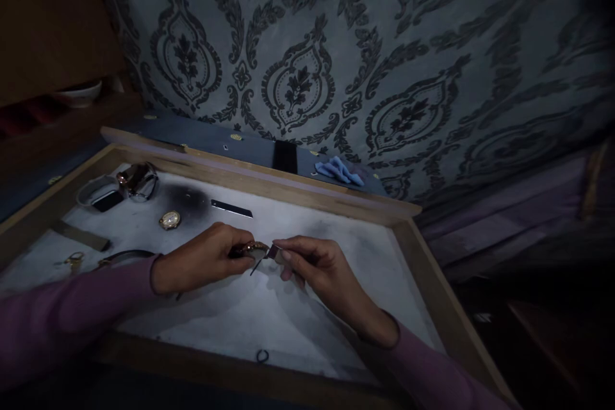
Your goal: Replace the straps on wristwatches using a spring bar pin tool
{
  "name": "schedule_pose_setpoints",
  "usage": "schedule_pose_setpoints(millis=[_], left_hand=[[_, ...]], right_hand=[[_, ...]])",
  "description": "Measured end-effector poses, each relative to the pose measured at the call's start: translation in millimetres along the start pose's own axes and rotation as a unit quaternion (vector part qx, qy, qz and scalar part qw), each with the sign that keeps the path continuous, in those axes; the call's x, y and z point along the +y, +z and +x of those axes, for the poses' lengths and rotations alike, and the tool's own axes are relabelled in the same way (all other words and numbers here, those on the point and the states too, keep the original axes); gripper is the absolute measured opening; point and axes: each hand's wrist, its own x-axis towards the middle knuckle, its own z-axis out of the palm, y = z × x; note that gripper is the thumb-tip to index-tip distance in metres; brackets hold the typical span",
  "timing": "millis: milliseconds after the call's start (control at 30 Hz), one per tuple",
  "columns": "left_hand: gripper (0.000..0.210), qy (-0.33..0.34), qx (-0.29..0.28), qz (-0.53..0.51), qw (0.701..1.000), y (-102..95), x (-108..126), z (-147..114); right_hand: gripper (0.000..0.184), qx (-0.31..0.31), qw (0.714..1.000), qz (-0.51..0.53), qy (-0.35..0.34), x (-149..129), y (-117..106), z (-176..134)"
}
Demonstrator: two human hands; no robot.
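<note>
Over the middle of the white tray surface, my left hand [218, 253] is closed on a gold-coloured watch [256, 248], gripped by its left side. My right hand [314, 262] pinches a small flat dark piece [274, 252] right at the watch's right edge; its exact kind is unclear. A thin dark strip [257, 266] sticks out below where the two meet. Left of my left hand lies a loose round watch face [170, 220]. Behind my hands rests a dark blade-like strip [231, 208].
Several watches [138, 180] lie in the wooden-framed tray's [307, 195] far left corner. An olive strap [81, 235], small gold parts [74, 261] and a black curved band [127, 255] lie nearer. A black ring [262, 356] sits in front; a blue cloth [339, 170] lies behind the frame.
</note>
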Motion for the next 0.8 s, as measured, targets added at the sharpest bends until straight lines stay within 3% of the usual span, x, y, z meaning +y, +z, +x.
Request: schedule_pose_setpoints(millis=[400,800], left_hand=[[0.022,-0.021,-0.012,-0.025,0.999,-2.3,5.4,0.9],[0.019,-0.097,-0.05,-0.166,0.98,4.5,3.9,0.8]], right_hand=[[0.024,0.01,0.997,-0.077,-0.024,-4.1,1.7,-2.7],[0.024,-0.006,0.991,-0.115,-0.067,-0.1,4.2,-3.2]])
